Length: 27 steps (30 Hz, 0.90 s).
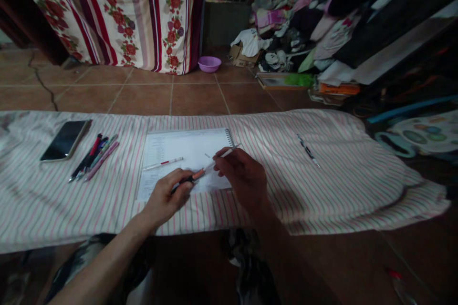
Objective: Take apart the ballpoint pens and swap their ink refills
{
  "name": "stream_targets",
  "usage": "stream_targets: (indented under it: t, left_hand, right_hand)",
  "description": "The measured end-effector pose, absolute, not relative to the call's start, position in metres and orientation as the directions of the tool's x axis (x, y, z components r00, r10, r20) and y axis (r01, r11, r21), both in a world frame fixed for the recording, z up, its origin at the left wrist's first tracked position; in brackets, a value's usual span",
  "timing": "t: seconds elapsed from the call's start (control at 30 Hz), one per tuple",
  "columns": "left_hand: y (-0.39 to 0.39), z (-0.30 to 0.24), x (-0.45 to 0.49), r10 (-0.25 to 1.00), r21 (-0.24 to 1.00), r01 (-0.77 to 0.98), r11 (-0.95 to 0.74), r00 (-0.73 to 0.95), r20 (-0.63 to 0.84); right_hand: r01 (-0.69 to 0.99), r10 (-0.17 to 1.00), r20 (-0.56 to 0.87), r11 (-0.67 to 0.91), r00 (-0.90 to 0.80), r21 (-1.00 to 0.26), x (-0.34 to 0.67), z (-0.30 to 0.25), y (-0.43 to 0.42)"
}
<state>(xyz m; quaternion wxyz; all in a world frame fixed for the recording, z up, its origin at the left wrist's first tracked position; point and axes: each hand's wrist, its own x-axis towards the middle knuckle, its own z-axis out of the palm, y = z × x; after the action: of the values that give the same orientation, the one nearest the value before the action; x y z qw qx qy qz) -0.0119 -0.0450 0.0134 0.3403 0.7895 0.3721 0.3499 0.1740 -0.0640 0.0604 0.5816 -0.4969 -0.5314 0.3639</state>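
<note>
Above a spiral notebook [189, 140], my left hand [165, 196] is closed round a dark pen barrel [186, 179] with an orange-brown end pointing right. My right hand [246, 174] pinches a thin, pale pen refill [227, 152]; its lower end meets or nearly meets the barrel's tip, and I cannot tell whether it is inside. A second slim refill [162, 164] with a red section lies on the page to the left. A tiny dark piece [207, 156], too small to name, is on the paper beside my right fingertips.
The striped cloth [322, 200] covers the low surface. A phone [66, 140] and several pens [95, 157] lie left of the notebook; a single pen [308, 151] lies to the right. Beyond are a purple basin [209, 64] and piled clothes [300, 24].
</note>
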Motion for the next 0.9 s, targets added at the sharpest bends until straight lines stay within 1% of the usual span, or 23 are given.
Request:
stream_targets:
  t: [0.13,0.2,0.33,0.4,0.5,0.6,0.8,0.9]
  left_hand:
    - [-0.044,0.006,-0.013,0.868,0.833,0.356,-0.425,0.422,0.262]
    - [-0.045,0.003,-0.013,0.892,0.864,0.345,-0.366,0.396,0.22]
    - [-0.045,0.005,-0.011,0.939,0.964,0.224,-0.143,0.337,0.061]
    - [-0.045,0.011,-0.01,0.934,0.987,0.157,-0.032,0.357,-0.026]
    - [-0.043,0.022,-0.01,0.917,0.993,0.098,0.072,0.385,-0.104]
    - [-0.042,0.029,-0.01,0.905,0.989,0.029,0.145,0.4,-0.144]
    - [-0.043,0.03,-0.009,0.877,0.963,-0.046,0.264,0.428,-0.22]
    - [-0.043,0.027,-0.008,0.865,0.949,-0.086,0.303,0.444,-0.236]
  right_hand:
    - [0.085,0.957,0.251,0.24,0.147,-0.967,0.172,0.06,-0.064]
    - [0.095,0.956,0.251,0.238,0.151,-0.966,0.171,0.058,-0.064]
    - [0.113,0.955,0.249,0.233,0.158,-0.966,0.168,0.054,-0.061]
    - [0.11,0.955,0.25,0.234,0.159,-0.966,0.168,0.053,-0.058]
    - [0.088,0.953,0.249,0.237,0.172,-0.967,0.168,0.055,-0.052]
    - [0.06,0.965,0.226,0.22,0.136,-0.974,0.167,0.057,-0.045]
    - [0.008,0.977,0.155,0.156,0.145,-0.988,0.166,0.054,-0.033]
    - [-0.042,0.985,0.083,0.09,0.149,-0.995,0.167,0.05,-0.029]
